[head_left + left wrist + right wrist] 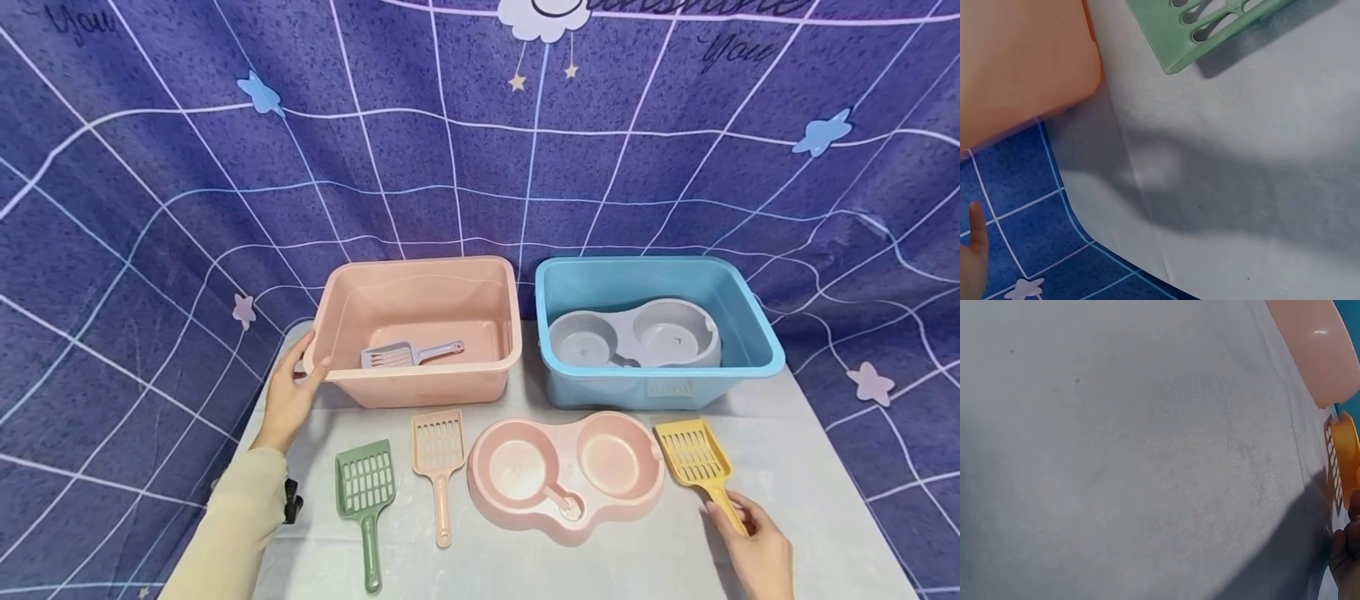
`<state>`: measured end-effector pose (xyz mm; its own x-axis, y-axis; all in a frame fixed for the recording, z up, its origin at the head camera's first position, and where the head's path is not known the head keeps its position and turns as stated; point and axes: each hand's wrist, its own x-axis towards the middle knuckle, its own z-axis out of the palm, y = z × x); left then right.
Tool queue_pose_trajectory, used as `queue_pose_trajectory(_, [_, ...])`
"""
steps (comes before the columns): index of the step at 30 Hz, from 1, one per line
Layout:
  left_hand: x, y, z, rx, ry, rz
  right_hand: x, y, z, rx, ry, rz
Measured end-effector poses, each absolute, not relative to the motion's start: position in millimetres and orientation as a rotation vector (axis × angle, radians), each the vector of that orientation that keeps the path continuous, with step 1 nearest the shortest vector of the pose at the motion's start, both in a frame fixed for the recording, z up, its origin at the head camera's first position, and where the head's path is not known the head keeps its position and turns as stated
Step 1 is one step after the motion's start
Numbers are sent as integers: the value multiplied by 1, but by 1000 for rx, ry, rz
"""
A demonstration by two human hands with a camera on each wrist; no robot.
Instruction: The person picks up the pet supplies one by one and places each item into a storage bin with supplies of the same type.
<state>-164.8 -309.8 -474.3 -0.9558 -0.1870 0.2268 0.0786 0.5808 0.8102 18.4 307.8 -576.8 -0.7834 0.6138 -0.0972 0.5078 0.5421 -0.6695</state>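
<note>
My left hand (291,400) is at the left front corner of the pink bin (420,387), its fingers and thumb spread along the rim. One straight digit of it shows at the lower left of the left wrist view, with the bin (1022,62) above. My right hand (757,550) pinches the handle of the yellow scoop (697,454), right of the pink double bowl (566,475). In the right wrist view, part of this hand (1349,556) shows below the yellow scoop (1347,450). A light purple scoop (393,356) lies inside the pink bin.
A blue bin (660,385) holding a grey double bowl (667,333) stands at the back right. The green scoop (365,479) and a peach scoop (440,467) lie in front of the pink bin. A patterned curtain (480,167) hangs around the table (817,500).
</note>
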Motion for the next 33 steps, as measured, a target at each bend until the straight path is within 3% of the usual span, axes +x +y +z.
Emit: queue_pose_trajectory(33, [-166, -308, -477, 155, -2522, -1382, 41, 291, -544, -870, -2221, 1289])
